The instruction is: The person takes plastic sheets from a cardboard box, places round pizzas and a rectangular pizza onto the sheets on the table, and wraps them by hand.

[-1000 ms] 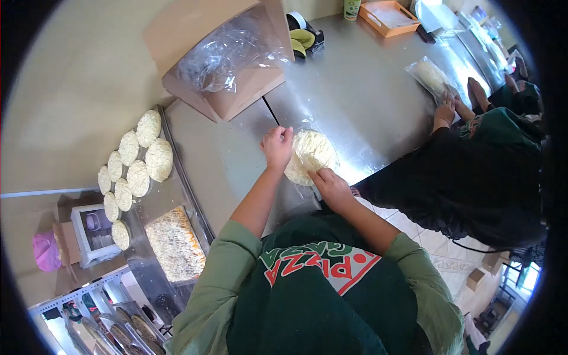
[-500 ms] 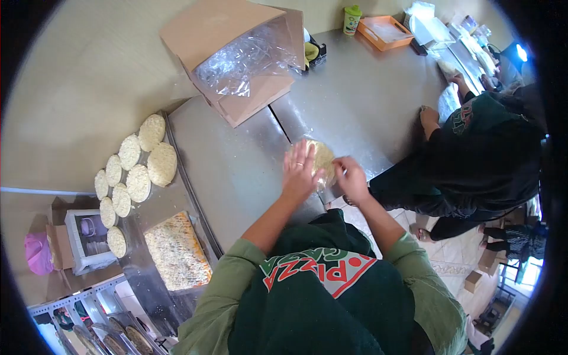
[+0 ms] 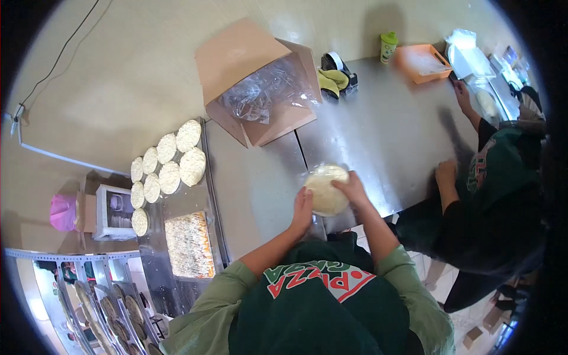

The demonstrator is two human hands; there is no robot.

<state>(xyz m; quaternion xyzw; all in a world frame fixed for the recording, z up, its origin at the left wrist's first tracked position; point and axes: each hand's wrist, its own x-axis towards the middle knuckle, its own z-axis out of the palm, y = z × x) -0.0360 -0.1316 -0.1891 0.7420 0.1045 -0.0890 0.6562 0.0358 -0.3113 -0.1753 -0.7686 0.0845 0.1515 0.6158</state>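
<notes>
A round, pale disc (image 3: 326, 190) in clear wrap is held between my two hands over the near edge of the metal table (image 3: 254, 177). At its left edge is my left hand (image 3: 303, 208), its fingers against the rim. From the right my right hand (image 3: 351, 188) grips the disc, with the thumb across its top. The face of the disc looks smooth and cream-coloured.
Several round cheese-topped bases (image 3: 169, 177) and a rectangular topped one (image 3: 189, 245) lie at the left. Behind stands a cardboard box (image 3: 239, 56) of clear bags. A tape dispenser (image 3: 334, 61), green-lidded cup (image 3: 388, 47) and orange tray (image 3: 423, 64) are farther back. A co-worker (image 3: 497, 183) stands right.
The disc has turned from lying under my flat left hand to being held at both sides. The camera view has shifted. The co-worker's hand has moved towards the orange tray.
</notes>
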